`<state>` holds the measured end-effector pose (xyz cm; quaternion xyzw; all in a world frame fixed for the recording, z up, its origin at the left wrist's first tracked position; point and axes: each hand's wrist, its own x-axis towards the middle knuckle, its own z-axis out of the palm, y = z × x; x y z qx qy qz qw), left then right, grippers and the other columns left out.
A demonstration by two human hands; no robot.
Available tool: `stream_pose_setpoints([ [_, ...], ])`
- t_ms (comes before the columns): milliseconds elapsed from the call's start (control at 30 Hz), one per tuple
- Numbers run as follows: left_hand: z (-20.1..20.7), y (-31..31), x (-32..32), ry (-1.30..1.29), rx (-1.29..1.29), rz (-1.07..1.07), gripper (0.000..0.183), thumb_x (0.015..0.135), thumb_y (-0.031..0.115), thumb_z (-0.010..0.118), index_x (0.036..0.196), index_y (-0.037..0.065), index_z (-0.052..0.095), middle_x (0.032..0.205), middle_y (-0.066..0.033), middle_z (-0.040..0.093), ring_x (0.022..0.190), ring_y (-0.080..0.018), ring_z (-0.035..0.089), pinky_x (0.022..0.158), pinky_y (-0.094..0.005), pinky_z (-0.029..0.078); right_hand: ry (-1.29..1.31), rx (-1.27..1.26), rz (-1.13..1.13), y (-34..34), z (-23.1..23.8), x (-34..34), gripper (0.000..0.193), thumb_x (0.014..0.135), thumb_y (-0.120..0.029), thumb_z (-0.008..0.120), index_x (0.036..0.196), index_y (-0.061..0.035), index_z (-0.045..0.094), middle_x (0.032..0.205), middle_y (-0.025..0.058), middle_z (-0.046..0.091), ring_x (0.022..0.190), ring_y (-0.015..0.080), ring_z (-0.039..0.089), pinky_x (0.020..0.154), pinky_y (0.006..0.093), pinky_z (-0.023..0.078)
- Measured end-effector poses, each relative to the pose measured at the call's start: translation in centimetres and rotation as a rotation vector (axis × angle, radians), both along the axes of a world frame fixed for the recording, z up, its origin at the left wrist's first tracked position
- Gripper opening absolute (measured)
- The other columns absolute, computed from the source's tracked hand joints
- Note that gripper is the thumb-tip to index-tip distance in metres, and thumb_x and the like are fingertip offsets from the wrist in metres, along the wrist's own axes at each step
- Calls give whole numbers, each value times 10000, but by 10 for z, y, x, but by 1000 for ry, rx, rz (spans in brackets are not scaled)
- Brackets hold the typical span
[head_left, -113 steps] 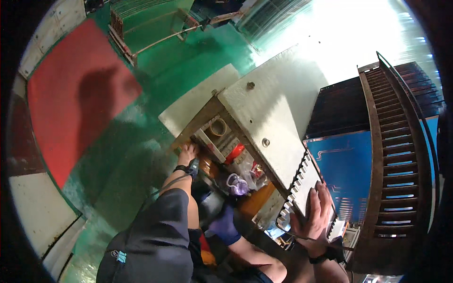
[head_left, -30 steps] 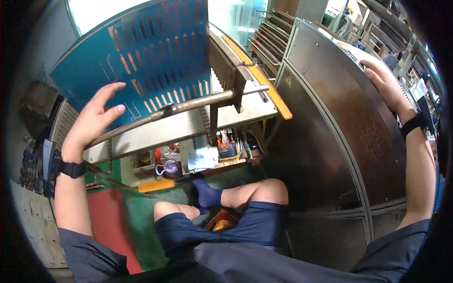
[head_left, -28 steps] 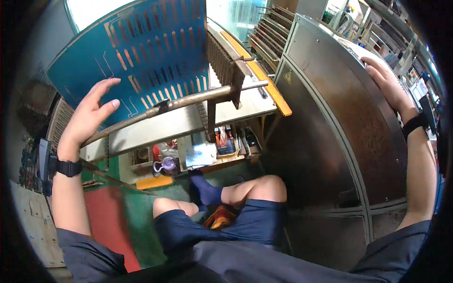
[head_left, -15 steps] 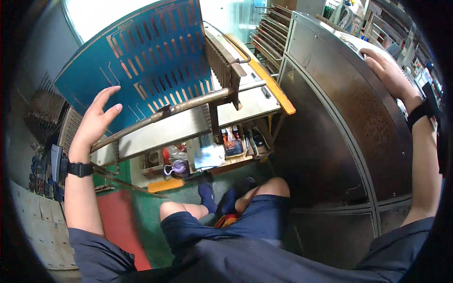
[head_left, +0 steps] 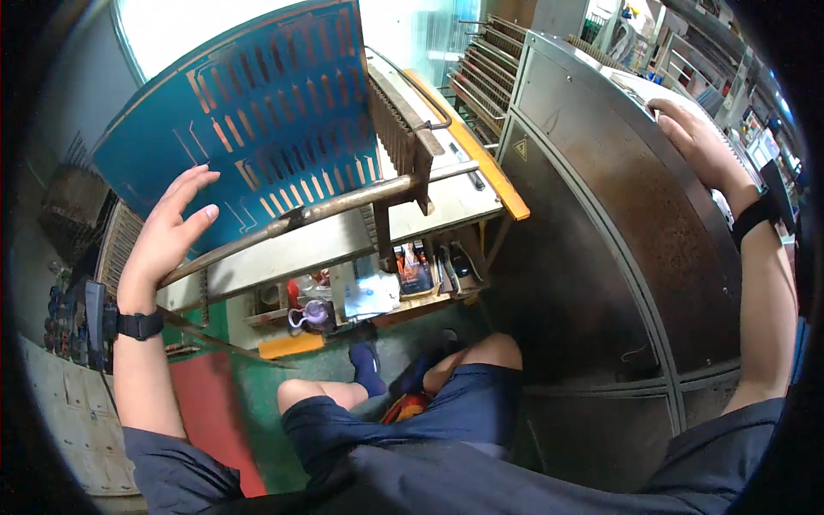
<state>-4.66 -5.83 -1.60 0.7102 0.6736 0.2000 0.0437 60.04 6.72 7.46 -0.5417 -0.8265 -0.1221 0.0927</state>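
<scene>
Open hands on panel and cabinet.
Left hand [head_left: 167,230] spread flat against slotted blue panel [head_left: 257,120], upper left; right hand [head_left: 699,142] open atop rusty steel cabinet [head_left: 618,240].

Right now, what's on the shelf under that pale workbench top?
On the shelf under the pale bench top sit a purple mug, a pale sheet and a small packet. The bench top hides whatever lies further back.

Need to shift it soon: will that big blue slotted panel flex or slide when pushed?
The blue slotted panel looks thin and flat, so probably stiff but slightly springy. Leaning on the metal bar under the left hand, it could slide or tip.
</scene>
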Motion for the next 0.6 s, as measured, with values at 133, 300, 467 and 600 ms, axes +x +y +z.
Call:
stream_pose_setpoints([
  [133, -2, 4, 1, -35, 20, -8, 493, 953, 191, 646, 1435, 116, 571, 1606, -141, 415, 1510, -300, 359, 1211, -427, 311, 0, 18, 16, 2, -1, 2, 443, 1036, -348, 447, 1298, -20, 590, 1314, 237, 617, 1258, 396, 563, 1073, 433, 428],
  [300, 0, 6, 8, 6, 60, -2, 498, 957, 199, 639, 1443, 115, 567, 1614, -134, 409, 1513, -298, 355, 1215, -427, 298, -17, 34, 25, 10, 0, 10, 441, 1035, -344, 442, 1298, -23, 592, 1306, 234, 623, 1257, 392, 565, 1073, 432, 430],
  [467, 6, 12, 16, -5, 82, -23, 505, 975, 212, 608, 1464, 101, 544, 1615, -121, 413, 1522, -287, 337, 1233, -413, 260, -73, 50, -50, 9, 6, 17, 458, 1024, -354, 436, 1317, -40, 597, 1346, 227, 616, 1263, 375, 572, 1075, 430, 440],
  [600, 19, 14, 32, -12, 70, -55, 482, 980, 219, 601, 1431, 54, 557, 1599, -144, 433, 1516, -295, 347, 1235, -407, 254, -76, -28, -193, 8, 24, 24, 432, 965, -299, 513, 1293, -55, 652, 1277, 228, 663, 1221, 397, 602, 1037, 462, 474],
])
